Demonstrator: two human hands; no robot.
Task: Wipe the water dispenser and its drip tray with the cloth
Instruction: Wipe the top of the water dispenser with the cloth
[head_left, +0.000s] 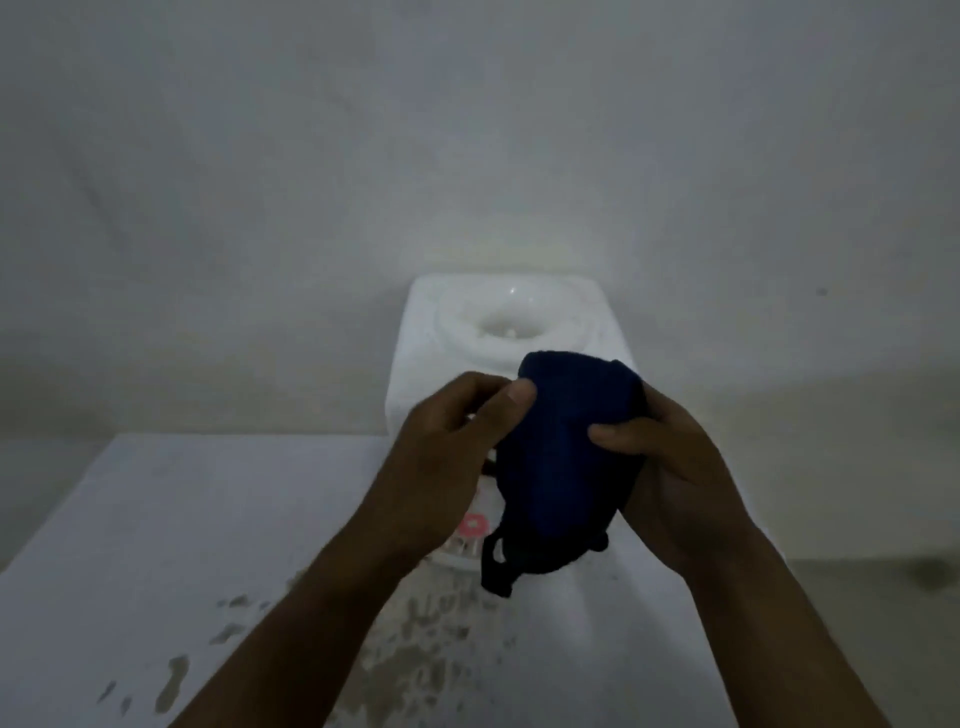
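Cloth (566, 457): dark blue, held up between both hands, above the front of the dispenser and touching neither it nor the tabletop; a thin strip hangs loose from its lower edge.
Left hand (447, 447): fingers (514, 397) curled, pinching the cloth's upper left edge between thumb and fingertips, apparently to draw that side taut.
Right hand (670, 467): fingers wrapped round the cloth's right side, thumb pressed across the front; judged to be bunching the fabric into a pad that fits the palm.
Water dispenser (441, 332): white, no bottle fitted, its open bottle well facing up; it stands on the tabletop just beside the wall.
Red tap (471, 526): partly visible on the dispenser's front, between the left wrist and the cloth.
Drip tray: mostly hidden behind the cloth and wrist; a pale lip under the tap may be it, but this cannot be told.
Tabletop (156, 519): white, with blotchy patches near the front edge; wet or worn cannot be told.
Stage: judged as preparation, with no surface yet under the cloth.
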